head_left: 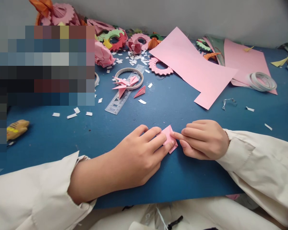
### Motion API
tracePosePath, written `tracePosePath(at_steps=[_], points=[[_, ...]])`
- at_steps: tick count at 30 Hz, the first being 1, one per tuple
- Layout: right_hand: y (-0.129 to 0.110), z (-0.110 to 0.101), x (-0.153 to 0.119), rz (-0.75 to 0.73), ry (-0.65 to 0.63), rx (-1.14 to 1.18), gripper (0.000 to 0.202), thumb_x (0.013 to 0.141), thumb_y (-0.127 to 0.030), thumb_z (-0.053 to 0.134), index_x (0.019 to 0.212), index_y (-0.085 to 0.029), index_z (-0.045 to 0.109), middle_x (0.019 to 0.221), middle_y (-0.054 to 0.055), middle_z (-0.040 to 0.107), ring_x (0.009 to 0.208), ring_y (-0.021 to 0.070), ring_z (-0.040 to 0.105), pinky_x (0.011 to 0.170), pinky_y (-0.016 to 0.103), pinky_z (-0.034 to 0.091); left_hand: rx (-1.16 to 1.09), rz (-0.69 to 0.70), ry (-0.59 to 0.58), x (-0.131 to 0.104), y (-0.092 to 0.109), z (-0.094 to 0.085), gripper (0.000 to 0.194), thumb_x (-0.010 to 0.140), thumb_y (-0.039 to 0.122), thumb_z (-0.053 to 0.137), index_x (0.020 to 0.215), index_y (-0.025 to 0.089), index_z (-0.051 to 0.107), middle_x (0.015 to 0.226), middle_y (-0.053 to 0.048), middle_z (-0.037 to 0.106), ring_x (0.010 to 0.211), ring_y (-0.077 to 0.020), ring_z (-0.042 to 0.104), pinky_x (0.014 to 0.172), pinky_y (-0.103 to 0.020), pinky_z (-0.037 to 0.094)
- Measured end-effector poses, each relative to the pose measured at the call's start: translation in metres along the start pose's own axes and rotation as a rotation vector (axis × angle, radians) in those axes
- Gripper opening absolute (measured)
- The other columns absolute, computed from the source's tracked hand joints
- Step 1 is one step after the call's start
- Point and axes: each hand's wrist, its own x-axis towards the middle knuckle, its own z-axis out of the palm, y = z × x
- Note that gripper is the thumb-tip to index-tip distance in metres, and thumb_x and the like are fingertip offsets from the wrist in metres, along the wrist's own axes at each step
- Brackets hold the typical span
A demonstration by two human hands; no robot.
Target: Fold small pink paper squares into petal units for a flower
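A small folded pink paper (170, 130) lies flat on the blue table (124, 191) near its front edge. My left hand (145, 153) rests over the paper's left side, its fingers apart and pressing it down; part of the paper is hidden under them. From the right, my right hand (204, 140) touches the paper's right side with an outstretched index finger, while the other fingers are curled in. Nothing is visibly held in the right hand.
Behind the hands are a clear ruler (115, 103), a tape roll (141, 78), pink folded pieces (140, 91) and paper scraps. A large pink sheet (194, 64), more tape rolls (262, 81) and folded paper rings (160, 67) lie farther back. The left side is pixelated.
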Motion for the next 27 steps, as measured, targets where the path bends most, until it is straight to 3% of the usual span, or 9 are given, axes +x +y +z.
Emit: tracePosePath(at_steps=[10, 18, 27], points=[[0.0007, 0.0031, -0.0018, 0.051, -0.015, -0.036, 0.01, 0.085, -0.012, 0.05, 0.09, -0.009, 0.059, 0.058, 0.0, 0.057, 0.049, 0.0103, 0.049, 0.044, 0.025, 0.04, 0.012, -0.007, -0.023, 0.0003, 0.0012, -0.0018, 0.034, 0.09, 0.02, 0.044, 0.121, 0.01, 0.055, 0.113, -0.011, 0.061, 0.104, -0.0275, 0.056, 0.074, -0.039, 0.045], [0.0026, 0.0018, -0.0027, -0.029, -0.073, -0.05, 0.022, 0.087, -0.019, 0.048, 0.105, -0.009, 0.056, 0.064, -0.001, 0.058, 0.052, 0.0106, 0.05, 0.047, 0.025, 0.041, 0.021, -0.002, -0.007, 0.0001, 0.0014, -0.0023, 0.033, 0.089, 0.02, 0.045, 0.119, 0.01, 0.056, 0.116, -0.013, 0.061, 0.103, -0.0276, 0.057, 0.073, -0.039, 0.046], [0.0012, 0.0024, -0.0003, 0.003, -0.058, -0.056, 0.015, 0.087, -0.017, 0.049, 0.098, -0.011, 0.057, 0.063, -0.001, 0.056, 0.052, 0.0099, 0.049, 0.048, 0.024, 0.039, 0.018, -0.002, -0.009, -0.0005, 0.0021, -0.0021, 0.034, 0.089, 0.02, 0.045, 0.121, 0.01, 0.054, 0.116, -0.013, 0.06, 0.103, -0.0276, 0.056, 0.073, -0.039, 0.046]])
